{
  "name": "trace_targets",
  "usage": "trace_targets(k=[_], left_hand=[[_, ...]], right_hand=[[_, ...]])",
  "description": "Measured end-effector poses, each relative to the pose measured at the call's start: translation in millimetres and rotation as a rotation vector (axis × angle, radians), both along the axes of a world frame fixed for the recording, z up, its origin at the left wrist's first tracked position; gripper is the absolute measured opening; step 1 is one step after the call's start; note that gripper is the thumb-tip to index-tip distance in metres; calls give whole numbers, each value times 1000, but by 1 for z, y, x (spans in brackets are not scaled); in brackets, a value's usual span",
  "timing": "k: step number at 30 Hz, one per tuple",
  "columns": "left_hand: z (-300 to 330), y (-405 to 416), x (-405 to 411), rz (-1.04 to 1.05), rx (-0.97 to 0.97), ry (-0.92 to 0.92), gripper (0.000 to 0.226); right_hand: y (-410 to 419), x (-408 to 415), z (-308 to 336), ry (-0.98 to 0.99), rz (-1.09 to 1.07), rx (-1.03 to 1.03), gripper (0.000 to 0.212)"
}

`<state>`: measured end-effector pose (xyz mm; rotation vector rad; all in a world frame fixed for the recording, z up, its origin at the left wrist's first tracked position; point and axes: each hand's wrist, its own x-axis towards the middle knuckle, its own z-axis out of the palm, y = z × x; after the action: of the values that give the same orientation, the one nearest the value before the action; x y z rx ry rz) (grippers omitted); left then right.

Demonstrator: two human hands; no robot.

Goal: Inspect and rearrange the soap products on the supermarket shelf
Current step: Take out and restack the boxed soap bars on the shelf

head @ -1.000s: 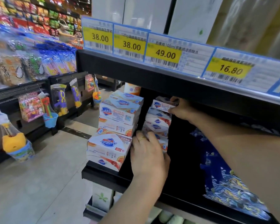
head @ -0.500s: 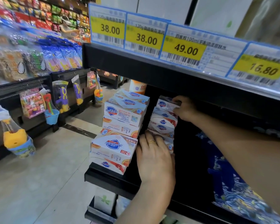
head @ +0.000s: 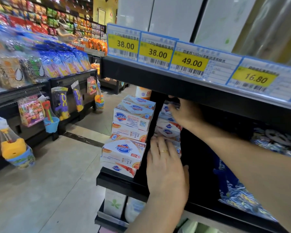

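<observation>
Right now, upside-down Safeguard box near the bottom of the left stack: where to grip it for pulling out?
Take the upside-down Safeguard box by its two short ends, coming from the aisle side in front. It lies flat with boxes stacked above and below, so top and bottom are covered; the front face juts towards the aisle. The left hand sits just to its right, so that end looks tight.

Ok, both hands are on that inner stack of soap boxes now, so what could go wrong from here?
1. The outer stack sits at the open end of the shelf, its boxes staggered and one upside down; a nudge from the left hand could tip boxes onto the floor.
2. The inner stack looks uneven; the right hand moving the top box may drag the lower ones askew.
3. The shelf above hides much of the right hand, so its grip can't be checked.
</observation>
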<state>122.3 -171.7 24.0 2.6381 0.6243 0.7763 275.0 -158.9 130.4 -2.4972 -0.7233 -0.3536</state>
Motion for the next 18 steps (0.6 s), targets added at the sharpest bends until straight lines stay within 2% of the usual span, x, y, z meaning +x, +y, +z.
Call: trace_targets(k=[4, 7, 10, 14, 18], left_hand=[[29, 0, -61, -157, 86, -202, 57], [44, 31, -91, -50, 98, -291, 46], [47, 66, -104, 112, 39, -199, 60], [41, 84, -111, 192, -77, 38, 93], [33, 87, -107, 212, -104, 76, 100]], right_hand=[[1, -34, 6, 103, 220, 168, 61], [0, -59, 14, 126, 380, 43, 36], [-2, -72, 20, 171, 417, 1, 37], [1, -84, 14, 61, 387, -117, 49], [7, -91, 3, 54, 348, -48, 44]])
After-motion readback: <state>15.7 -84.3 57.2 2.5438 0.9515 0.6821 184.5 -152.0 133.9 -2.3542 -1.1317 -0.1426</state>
